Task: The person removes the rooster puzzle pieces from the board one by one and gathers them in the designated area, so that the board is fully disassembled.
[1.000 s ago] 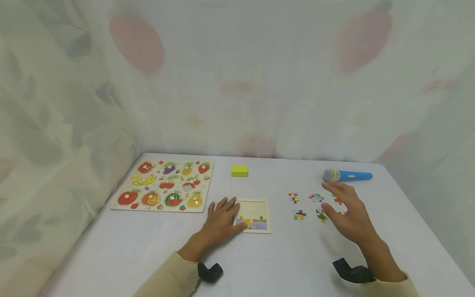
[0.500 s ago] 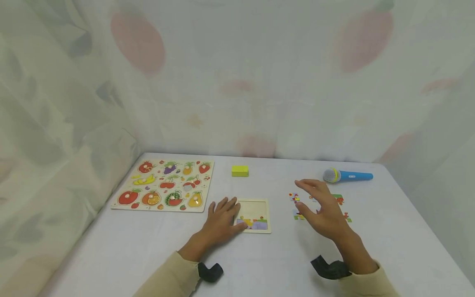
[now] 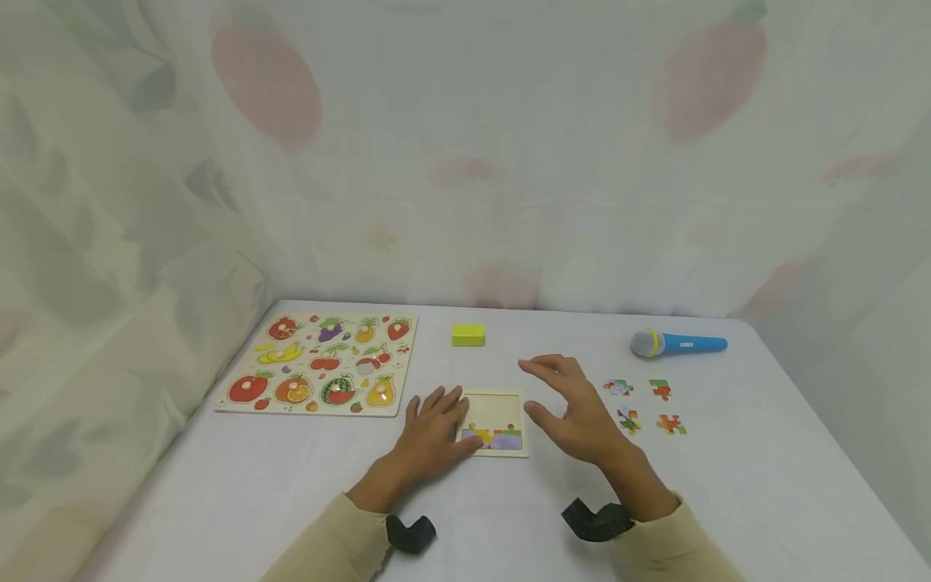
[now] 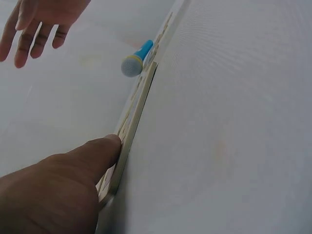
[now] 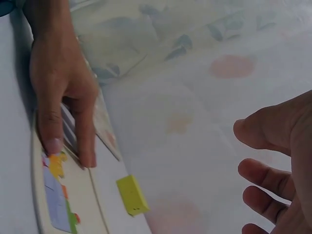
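Observation:
In the head view my left hand (image 3: 429, 436) rests on the left edge of a small wooden puzzle tray (image 3: 525, 424), fingers spread, thumb on its lower corner. Joined jigsaw pieces (image 3: 502, 439) line the tray's bottom row; bare wood shows above them. My right hand (image 3: 582, 424) hovers just right of the tray with thumb and fingers apart, and nothing shows between them. In the right wrist view its fingertips (image 5: 253, 168) look bare too. Loose jigsaw pieces (image 3: 629, 420) lie to the right of this hand, which hides part of the table beneath it.
A fruit puzzle board (image 3: 305, 396) lies at the left of the white table (image 3: 465, 517). Behind the tray sits a yellow block (image 3: 468, 335). A blue toy microphone (image 3: 691, 344) lies at the back right. Patterned curtains (image 3: 553, 218) stand behind the table and at its sides.
My right hand has moved left, from above the loose jigsaw pieces to beside the tray, uncovering several pieces on the right. The left hand keeps its place on the tray.

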Motion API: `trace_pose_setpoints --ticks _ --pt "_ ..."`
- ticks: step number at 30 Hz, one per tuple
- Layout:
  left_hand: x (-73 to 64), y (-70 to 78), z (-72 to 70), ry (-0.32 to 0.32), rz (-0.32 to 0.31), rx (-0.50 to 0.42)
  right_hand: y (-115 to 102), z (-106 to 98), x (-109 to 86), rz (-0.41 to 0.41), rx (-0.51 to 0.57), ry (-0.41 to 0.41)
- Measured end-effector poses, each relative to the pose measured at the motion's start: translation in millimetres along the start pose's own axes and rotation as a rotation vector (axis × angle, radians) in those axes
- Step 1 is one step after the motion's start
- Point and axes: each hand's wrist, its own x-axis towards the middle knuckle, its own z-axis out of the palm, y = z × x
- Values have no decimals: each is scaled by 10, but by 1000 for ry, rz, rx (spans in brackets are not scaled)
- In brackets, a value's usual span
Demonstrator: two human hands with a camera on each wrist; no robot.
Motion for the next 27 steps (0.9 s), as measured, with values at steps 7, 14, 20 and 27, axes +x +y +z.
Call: trace_pose_setpoints --ticks 7,14,20,27 --pt "-3 -6 -11 9 14 -4 105 299 40 1 69 -61" --pt "2 -9 -18 -4 16 0 243 546 2 36 77 -93" --pt "18 -20 -23 -43 6 5 314 673 -29 77 70 -161" --pt "19 -15 -56 -36 15 0 408 812 -61 20 6 -223"
